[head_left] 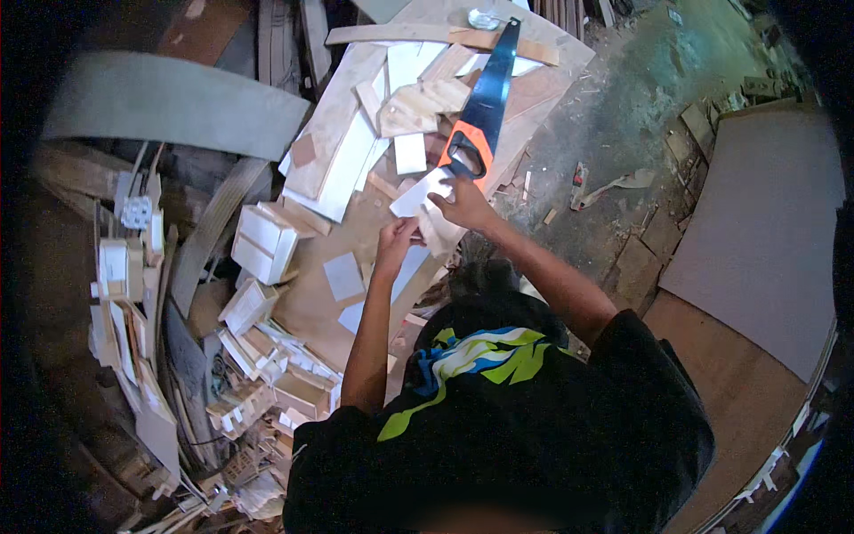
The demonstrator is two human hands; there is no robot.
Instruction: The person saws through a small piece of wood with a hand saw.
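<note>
My left hand [396, 240] has its fingers drawn together at the near edge of a white piece [411, 198]; I cannot tell whether they pinch it or only touch it. My right hand [467, 206] bends over the piece's right end, thumb and fingers spread apart at it; how firmly it grips I cannot tell either. The white piece lies tilted between my hands, and a pale wood offcut [436, 235] shows just below it, between my hands.

Just beyond my right hand is the orange handle of a saw [491, 96], its dark blade pointing away from me. Left of the handle are a small white block [410, 154] and, above it, a jagged wood piece [411, 110]. Nearer me, a white square [343, 277] lies flat on the desk [307, 307].

Off to the left stand white boxes [265, 242], near a pile of offcuts [302, 392]. A broad curved board [178, 107] reaches in from the far left. On my right, a large pale sheet [756, 231] lies well apart from the desk.
</note>
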